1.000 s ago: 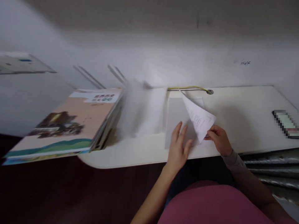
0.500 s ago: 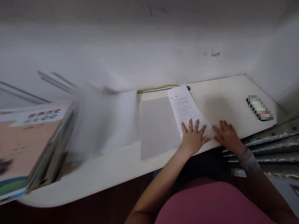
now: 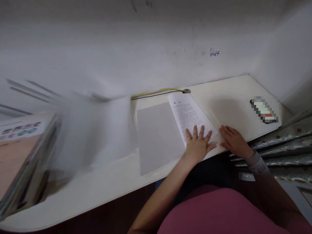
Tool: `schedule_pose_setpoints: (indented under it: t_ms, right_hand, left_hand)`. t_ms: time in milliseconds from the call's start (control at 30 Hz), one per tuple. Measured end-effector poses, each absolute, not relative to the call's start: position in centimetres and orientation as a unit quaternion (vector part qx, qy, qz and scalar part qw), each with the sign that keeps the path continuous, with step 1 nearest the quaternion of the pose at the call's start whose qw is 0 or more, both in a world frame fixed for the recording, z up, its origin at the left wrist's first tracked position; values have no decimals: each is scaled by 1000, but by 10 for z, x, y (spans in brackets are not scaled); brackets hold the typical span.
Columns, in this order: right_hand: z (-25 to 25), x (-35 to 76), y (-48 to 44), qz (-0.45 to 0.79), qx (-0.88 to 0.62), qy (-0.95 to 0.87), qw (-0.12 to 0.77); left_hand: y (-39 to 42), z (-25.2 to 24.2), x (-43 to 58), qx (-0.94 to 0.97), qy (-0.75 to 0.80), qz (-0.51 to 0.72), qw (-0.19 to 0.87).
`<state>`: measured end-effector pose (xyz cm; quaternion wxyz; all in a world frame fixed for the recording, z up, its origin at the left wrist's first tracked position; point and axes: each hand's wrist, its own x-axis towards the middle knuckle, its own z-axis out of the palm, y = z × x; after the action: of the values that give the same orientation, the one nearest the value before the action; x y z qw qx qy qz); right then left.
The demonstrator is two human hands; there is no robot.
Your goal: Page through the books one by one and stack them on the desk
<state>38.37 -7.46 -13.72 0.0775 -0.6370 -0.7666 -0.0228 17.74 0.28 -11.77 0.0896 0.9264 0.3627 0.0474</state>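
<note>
A printed sheet of paper (image 3: 186, 113) lies at a slant on the white desk, its left part over a plain grey sheet (image 3: 157, 138). My left hand (image 3: 198, 144) rests on the lower part of the printed page, fingers spread and palm down. Beside it, at the page's right edge, my right hand (image 3: 235, 141) lies flat with fingers stretched out and close together. Whether the right fingertips touch the paper or just the desk, I cannot tell. My right wrist wears a grey band (image 3: 255, 161).
A phone (image 3: 264, 110), partly pixelated, lies at the desk's (image 3: 97, 188) right end. Stacked books (image 3: 21, 146) stand on the left, near a blurred white shape (image 3: 104, 130). Yellow and black cables (image 3: 158, 92) run along the wall. Patterned silvery folds (image 3: 273, 146) hang at the right.
My view has shifted to the right, so the desk and its items appear farther left. My right hand now sits closer against the printed sheet's edge; my left hand stays spread on the page.
</note>
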Motion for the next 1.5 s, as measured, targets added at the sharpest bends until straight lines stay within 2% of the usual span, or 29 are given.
schedule_pose_setpoints:
  t_ms: [833, 1000, 1133, 1500]
  right_hand:
    - [-138, 376, -80, -15, -651, -754, 89]
    - [-137, 392, -80, 2, -671, -734, 105]
    - [-139, 407, -77, -32, -725, -683, 85]
    - [-146, 410, -76, -69, -719, -689, 66]
  left_hand:
    - [-2, -112, 214, 920, 369, 19, 129]
    - [-5, -114, 220, 919, 373, 30, 121]
    - [-6, -117, 224, 918, 376, 46, 118]
    - [-24, -119, 217, 930, 359, 23, 68]
